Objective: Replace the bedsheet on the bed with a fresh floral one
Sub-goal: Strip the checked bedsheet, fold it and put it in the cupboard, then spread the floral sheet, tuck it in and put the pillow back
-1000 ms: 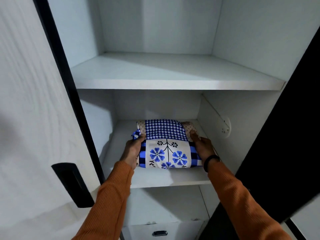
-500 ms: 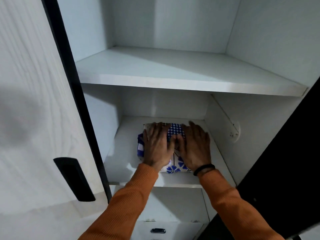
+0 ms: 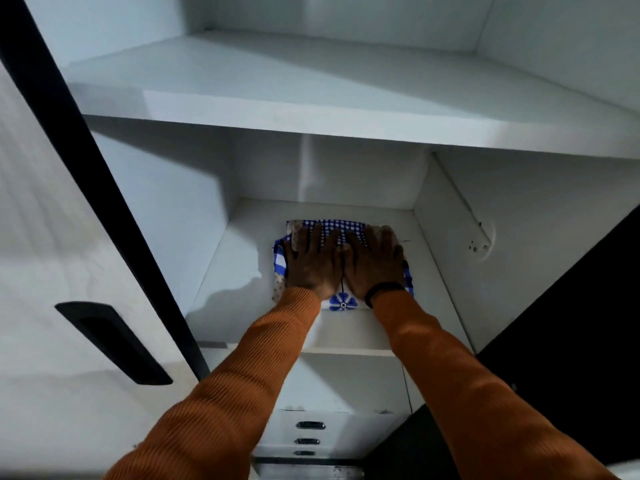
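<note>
Blue-and-white sheet (image 3: 341,302), folded, flat on the lower shelf (image 3: 242,271), both hands on top of it.

The left hand (image 3: 311,263) and right hand (image 3: 375,263) lie side by side, thumbs nearly touching, fingers straight and spread, pressing down and gripping nothing. The bundle's long side runs left to right, so each hand sits equally near its own end; the edges lie just outward of the palms. A flower shows at the near edge. The shelf has bare board on either side. Above is another shelf (image 3: 311,112), left an open door (image 3: 52,237), below some drawers (image 3: 310,426).
</note>
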{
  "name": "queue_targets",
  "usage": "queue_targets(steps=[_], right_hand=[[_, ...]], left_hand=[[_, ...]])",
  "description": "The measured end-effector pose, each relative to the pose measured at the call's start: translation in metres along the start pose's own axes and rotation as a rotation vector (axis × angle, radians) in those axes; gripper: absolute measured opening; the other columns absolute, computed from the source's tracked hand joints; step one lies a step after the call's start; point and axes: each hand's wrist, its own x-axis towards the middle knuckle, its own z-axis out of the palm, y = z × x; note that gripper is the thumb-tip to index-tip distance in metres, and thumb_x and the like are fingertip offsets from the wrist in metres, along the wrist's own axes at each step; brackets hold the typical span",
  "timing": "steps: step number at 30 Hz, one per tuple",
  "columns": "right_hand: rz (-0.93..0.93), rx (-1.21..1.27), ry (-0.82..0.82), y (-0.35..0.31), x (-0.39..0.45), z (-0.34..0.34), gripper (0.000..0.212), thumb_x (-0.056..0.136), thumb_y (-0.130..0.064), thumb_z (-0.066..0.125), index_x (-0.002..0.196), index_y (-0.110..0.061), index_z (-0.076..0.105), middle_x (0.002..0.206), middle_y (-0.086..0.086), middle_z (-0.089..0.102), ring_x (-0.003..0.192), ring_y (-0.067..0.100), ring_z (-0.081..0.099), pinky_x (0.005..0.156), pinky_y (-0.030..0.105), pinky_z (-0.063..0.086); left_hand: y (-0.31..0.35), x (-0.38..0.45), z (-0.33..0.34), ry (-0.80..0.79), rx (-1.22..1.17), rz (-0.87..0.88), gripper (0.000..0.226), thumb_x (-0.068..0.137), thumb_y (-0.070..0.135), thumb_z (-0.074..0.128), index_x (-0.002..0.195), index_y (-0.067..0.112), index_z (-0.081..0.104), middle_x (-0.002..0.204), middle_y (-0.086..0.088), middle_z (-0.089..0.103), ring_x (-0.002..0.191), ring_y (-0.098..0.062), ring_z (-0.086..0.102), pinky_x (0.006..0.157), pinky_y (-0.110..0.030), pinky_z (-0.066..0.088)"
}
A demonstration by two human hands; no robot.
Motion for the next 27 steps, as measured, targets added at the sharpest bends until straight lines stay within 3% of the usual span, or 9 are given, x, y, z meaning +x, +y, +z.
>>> queue_targets(steps=[4,7,13,17,19,21,22,24,27], right_hand=[[0.014,-0.002,0.064,-0.003,-0.01,0.0,0.059,0.104,-0.057,0.019,0.159,-0.036,0.025,0.17,0.001,0.014,0.156,0.034,0.005,0.124,0.059,0.005],[0.127,-0.004,0.157,-0.005,-0.037,0.004,0.07,0.1,-0.066,0.02,0.161,-0.032,0.018,0.17,0.004,0.011,0.155,0.038,0.011,0.122,0.06,0.012],[0.217,0.103,0.097,0.013,-0.099,0.011,0.077,0.097,-0.074,0.019,0.161,-0.037,-0.003,0.171,0.0,-0.006,0.157,0.032,0.006,0.125,0.055,0.014],[0.246,0.059,0.135,0.016,-0.158,0.017,0.08,0.096,-0.071,0.014,0.163,-0.031,0.0,0.171,0.005,0.003,0.155,0.028,0.014,0.126,0.052,0.014],[0.293,0.05,0.133,0.009,-0.183,0.02,0.078,0.097,-0.07,0.01,0.163,-0.029,0.006,0.171,0.004,0.004,0.158,0.025,0.003,0.127,0.05,0.009],[0.319,0.102,0.126,0.005,-0.21,0.027,0.074,0.101,-0.066,0.025,0.163,-0.032,0.003,0.171,-0.002,-0.007,0.157,0.023,-0.01,0.128,0.05,0.01],[0.305,0.128,0.128,0.001,-0.223,0.03,0.077,0.101,-0.061,0.038,0.163,-0.034,0.002,0.17,-0.004,-0.011,0.157,0.023,-0.008,0.127,0.049,0.014],[0.333,0.244,0.119,-0.003,-0.255,0.038,0.078,0.098,-0.049,0.057,0.162,-0.033,0.015,0.171,-0.005,-0.003,0.155,0.023,0.013,0.124,0.044,0.025],[0.458,0.439,0.118,-0.006,-0.308,0.052,0.064,0.098,-0.042,0.062,0.156,-0.03,0.035,0.168,-0.003,0.019,0.151,0.019,0.027,0.118,0.034,0.031]], left_hand=[[0.003,-0.01,-0.001,0.001,0.009,-0.016,0.064,0.104,0.06,0.011,0.163,0.036,0.01,0.172,-0.002,0.002,0.158,-0.027,-0.006,0.124,-0.058,-0.005],[0.0,-0.032,0.0,0.129,-0.019,-0.061,0.073,0.098,0.065,0.005,0.162,0.032,0.017,0.17,-0.01,0.011,0.157,-0.032,0.005,0.124,-0.06,0.002],[-0.029,-0.084,0.001,0.047,-0.078,-0.036,0.072,0.102,0.064,0.012,0.163,0.028,-0.006,0.171,-0.007,-0.008,0.158,-0.031,-0.003,0.125,-0.059,0.008],[-0.043,-0.134,0.002,0.052,0.0,0.091,0.077,0.102,0.065,0.01,0.163,0.022,-0.006,0.17,-0.011,-0.008,0.157,-0.032,-0.004,0.125,-0.059,0.005],[-0.049,-0.155,0.001,0.101,0.003,0.181,0.077,0.103,0.063,0.012,0.164,0.017,0.002,0.17,-0.013,-0.002,0.157,-0.034,-0.002,0.125,-0.06,0.01],[-0.054,-0.174,0.003,0.125,0.003,0.298,0.076,0.104,0.06,0.018,0.163,0.013,0.007,0.17,-0.013,-0.002,0.158,-0.033,-0.003,0.124,-0.059,0.011],[-0.057,-0.183,0.005,0.137,0.013,0.351,0.078,0.104,0.06,0.021,0.163,0.012,0.007,0.171,-0.012,-0.002,0.158,-0.032,-0.004,0.124,-0.059,0.01],[-0.056,-0.205,0.01,0.133,0.007,0.465,0.082,0.102,0.059,0.031,0.163,0.01,0.008,0.171,-0.013,-0.002,0.158,-0.03,-0.003,0.124,-0.061,0.008],[-0.045,-0.239,0.03,0.05,-0.153,0.6,0.076,0.1,0.054,0.044,0.162,0.016,0.024,0.171,-0.011,0.004,0.158,-0.028,0.002,0.124,-0.062,0.009]])
